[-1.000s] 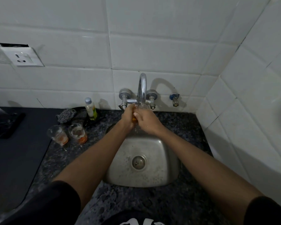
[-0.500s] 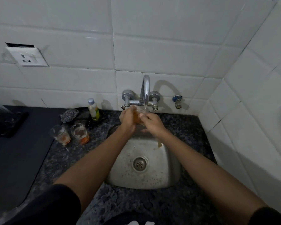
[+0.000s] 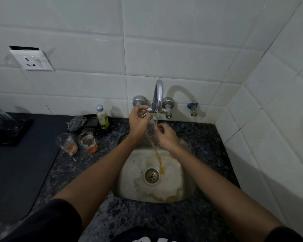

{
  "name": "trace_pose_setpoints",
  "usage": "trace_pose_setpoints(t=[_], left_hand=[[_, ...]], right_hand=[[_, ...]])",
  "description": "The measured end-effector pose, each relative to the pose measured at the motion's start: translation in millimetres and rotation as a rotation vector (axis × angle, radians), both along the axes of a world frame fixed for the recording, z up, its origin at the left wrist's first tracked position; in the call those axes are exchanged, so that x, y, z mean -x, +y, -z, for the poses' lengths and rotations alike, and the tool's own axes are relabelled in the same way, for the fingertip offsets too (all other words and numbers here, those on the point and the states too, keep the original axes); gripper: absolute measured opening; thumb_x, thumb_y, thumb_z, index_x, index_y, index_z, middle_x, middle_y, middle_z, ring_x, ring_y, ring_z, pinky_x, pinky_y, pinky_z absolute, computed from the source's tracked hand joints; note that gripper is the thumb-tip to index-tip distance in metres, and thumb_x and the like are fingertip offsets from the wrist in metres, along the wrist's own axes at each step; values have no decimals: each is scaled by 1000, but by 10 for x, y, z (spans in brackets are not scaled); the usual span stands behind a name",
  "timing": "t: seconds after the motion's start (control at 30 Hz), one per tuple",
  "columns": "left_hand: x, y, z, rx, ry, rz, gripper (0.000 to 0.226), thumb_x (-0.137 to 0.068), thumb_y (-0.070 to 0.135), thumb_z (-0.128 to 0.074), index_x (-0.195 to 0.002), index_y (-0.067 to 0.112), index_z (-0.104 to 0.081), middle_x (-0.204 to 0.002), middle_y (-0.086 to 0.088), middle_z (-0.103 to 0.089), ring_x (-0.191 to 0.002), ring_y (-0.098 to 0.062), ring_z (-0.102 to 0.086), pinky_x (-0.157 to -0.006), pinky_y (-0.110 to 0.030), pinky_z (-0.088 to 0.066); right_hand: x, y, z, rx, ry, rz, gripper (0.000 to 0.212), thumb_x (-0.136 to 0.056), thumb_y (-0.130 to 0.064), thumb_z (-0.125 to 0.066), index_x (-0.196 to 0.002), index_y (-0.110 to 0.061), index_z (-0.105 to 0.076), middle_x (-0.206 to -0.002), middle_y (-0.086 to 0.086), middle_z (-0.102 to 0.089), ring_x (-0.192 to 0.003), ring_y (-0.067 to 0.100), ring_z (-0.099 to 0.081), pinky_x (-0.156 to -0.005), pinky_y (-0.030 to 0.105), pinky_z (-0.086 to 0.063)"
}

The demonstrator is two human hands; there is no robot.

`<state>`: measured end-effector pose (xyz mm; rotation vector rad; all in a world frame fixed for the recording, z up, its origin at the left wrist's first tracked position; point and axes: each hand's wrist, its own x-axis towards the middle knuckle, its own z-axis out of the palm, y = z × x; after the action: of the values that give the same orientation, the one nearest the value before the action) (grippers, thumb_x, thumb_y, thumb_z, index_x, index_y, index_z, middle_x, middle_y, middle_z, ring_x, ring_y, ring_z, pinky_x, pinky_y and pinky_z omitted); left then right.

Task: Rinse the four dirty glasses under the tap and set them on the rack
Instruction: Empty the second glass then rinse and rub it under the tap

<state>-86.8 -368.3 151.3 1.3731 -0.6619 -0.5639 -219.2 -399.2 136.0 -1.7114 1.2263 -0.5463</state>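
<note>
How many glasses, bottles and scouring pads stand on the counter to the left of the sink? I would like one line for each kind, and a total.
Glasses with orange dregs: 2
Bottle: 1
Scouring pad: 1
Total: 4
</note>
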Motion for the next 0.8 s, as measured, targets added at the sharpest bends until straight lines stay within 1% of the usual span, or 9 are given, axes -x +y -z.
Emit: trace_pose_setpoints(t=[0.13, 0.23, 0.37, 0.43, 0.5, 0.6, 0.7, 0.77, 0.8], left_hand=[[8, 71, -24, 55, -132, 88, 30, -84, -3, -71, -111, 9, -65, -101, -12, -73, -90, -30, -73, -81, -51, -62], [14, 74, -42, 81, -126, 106, 28, -83, -1, -71, -106, 15, -66, -101, -10, -73, -92, -29, -73, -81, -46, -62], [3, -3, -120, 39, 319, -31, 22, -85, -1, -68, -105, 7, -69, -97, -9, -70, -85, -23, -67, -79, -41, -58], [-34, -23, -134, -46, 561, -39, 18, -85, 11, -70, -101, 2, -70, -88, -10, -69, -80, -24, -64, -74, -40, -56], [-83, -15, -104, -117, 675, 58, 15, -83, 19, -71, -92, 8, -68, -80, -9, -65, -79, -26, -60, -74, -40, -53], [-124, 34, -57, -138, 683, 216, 13, -83, 23, -67, -90, 13, -62, -82, -8, -61, -79, -27, -60, -84, -45, -50], [-115, 98, -83, -143, 685, 296, 10, -92, 22, -62, -90, 13, -62, -86, -8, -61, -75, -22, -62, -81, -41, -52], [-103, 98, -107, -233, 662, 342, 19, -98, 28, -59, -98, 10, -67, -93, -10, -68, -82, -22, -68, -85, -40, -56], [-95, 94, -122, -310, 656, 368, 24, -97, 33, -61, -105, 11, -68, -102, -12, -71, -93, -25, -69, -94, -41, -56]], right_hand=[[21, 19, 21, 80, 18, -93, 36, -109, -30, -56, -142, -16, -60, -124, 3, -70, -108, 21, -69, -81, 30, -52], [66, 47, 75, 291, -10, -183, 35, -108, -22, -55, -142, -15, -61, -127, 4, -69, -113, 18, -66, -96, 38, -57], [130, 150, 141, 672, 15, -274, 50, -110, -22, -51, -157, -5, -45, -157, 14, -48, -147, 24, -45, -123, 31, -36], [137, 176, 164, 817, 23, -327, 56, -111, -26, -49, -160, -3, -38, -165, 17, -37, -156, 26, -32, -129, 30, -24], [131, 155, 162, 909, 32, -361, 59, -109, -25, -55, -161, -3, -37, -166, 18, -34, -158, 30, -29, -131, 36, -23], [136, 132, 96, 883, 9, -336, 61, -104, -24, -66, -157, -5, -42, -160, 16, -39, -153, 27, -35, -128, 27, -25], [145, 107, 38, 763, -71, -299, 57, -98, -25, -74, -147, -5, -52, -149, 13, -49, -143, 23, -45, -121, 14, -25], [158, 77, 32, 759, -90, -267, 55, -96, -24, -77, -144, -5, -56, -146, 12, -53, -139, 23, -49, -119, 15, -31], [166, 68, 32, 810, -78, -268, 54, -96, -22, -78, -143, -4, -57, -145, 13, -54, -139, 24, -49, -120, 21, -34]])
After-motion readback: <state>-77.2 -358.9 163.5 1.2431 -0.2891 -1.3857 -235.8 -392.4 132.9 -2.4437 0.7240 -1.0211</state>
